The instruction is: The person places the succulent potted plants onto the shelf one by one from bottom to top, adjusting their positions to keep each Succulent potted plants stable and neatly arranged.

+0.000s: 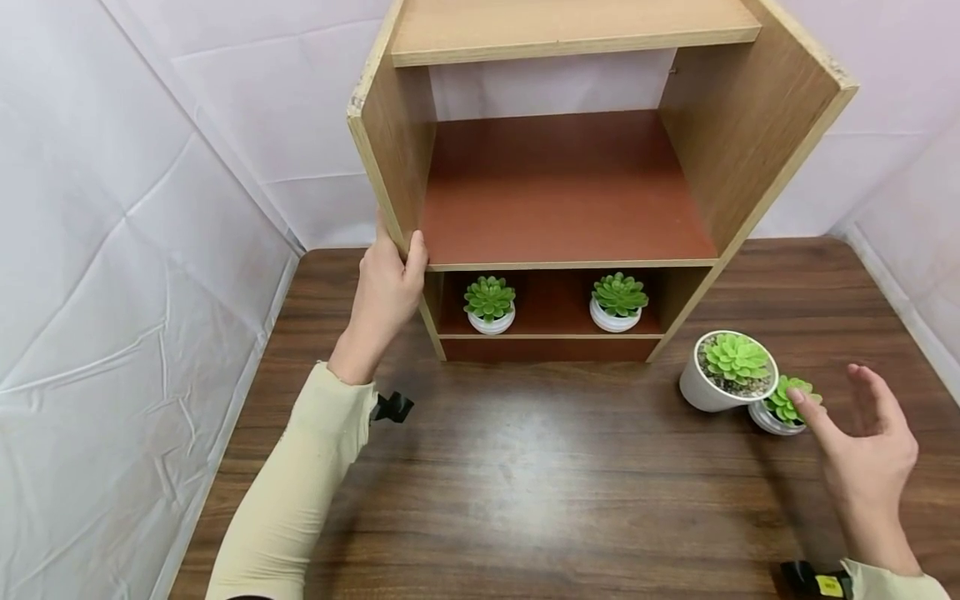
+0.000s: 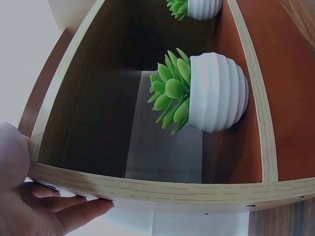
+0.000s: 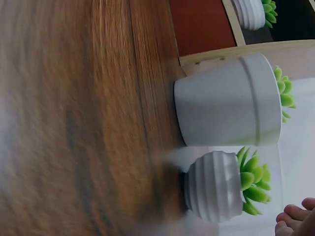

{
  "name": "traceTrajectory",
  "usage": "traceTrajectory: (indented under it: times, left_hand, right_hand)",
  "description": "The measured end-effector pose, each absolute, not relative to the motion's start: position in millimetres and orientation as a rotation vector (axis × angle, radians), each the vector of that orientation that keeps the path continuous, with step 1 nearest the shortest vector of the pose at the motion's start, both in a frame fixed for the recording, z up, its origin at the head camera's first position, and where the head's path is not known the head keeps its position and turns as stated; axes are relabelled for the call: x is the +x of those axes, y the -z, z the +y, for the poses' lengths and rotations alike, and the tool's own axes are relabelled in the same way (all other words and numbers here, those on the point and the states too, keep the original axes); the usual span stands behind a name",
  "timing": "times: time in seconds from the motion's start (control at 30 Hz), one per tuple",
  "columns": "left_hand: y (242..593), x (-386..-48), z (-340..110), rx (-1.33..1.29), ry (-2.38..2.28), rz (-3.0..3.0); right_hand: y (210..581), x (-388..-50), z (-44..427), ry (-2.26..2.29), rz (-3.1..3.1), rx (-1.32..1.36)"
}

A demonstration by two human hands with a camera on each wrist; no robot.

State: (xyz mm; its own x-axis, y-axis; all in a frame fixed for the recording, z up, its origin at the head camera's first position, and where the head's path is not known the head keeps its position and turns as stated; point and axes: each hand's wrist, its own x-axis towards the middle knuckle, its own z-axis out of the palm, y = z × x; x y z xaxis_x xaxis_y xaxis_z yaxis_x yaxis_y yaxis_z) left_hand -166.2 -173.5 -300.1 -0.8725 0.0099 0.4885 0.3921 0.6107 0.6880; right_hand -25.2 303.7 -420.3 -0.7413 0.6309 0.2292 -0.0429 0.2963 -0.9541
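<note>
My left hand point(image 1: 388, 287) grips the left side panel of a wooden shelf unit point(image 1: 558, 267), thumb on the inner side and fingers on the outer side. On the lower shelf stand two small succulents in ribbed white pots, a left one point(image 1: 490, 305) and a right one point(image 1: 618, 302). My right hand point(image 1: 870, 450) is held in the air with its fingers spread, holding nothing. Closest to it is a small potted succulent point(image 1: 783, 407) on the table. Beside that stands a larger white pot with a succulent point(image 1: 705, 385).
The dark wood table point(image 1: 525, 475) carries the shelf unit and the two pots at its right. White sheeting point(image 1: 150, 208) hangs along the left side, the back and the right. The unit's red-brown middle shelf point(image 1: 562, 192) lies above the small pots.
</note>
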Motion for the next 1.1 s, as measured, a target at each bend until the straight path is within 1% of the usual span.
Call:
traceTrajectory:
  times: [0.33, 0.6, 0.83, 1.1]
  left_hand:
    - [294, -166, -174, -0.299, 1.193, -2.401]
    - [291, -167, -175, -0.303, 1.211, -2.396]
    - [293, -165, -173, -0.299, 1.21, -2.402]
    - [300, -165, -172, -0.311, 1.209, -2.391]
  right_hand:
    - [430, -25, 304, -1.7, -1.916, -0.655]
    - [437, -25, 304, -1.605, -2.082, -0.739]
    - [445, -23, 305, -1.787, -1.913, -0.794]
    - [453, -22, 307, -1.731, -1.947, -0.804]
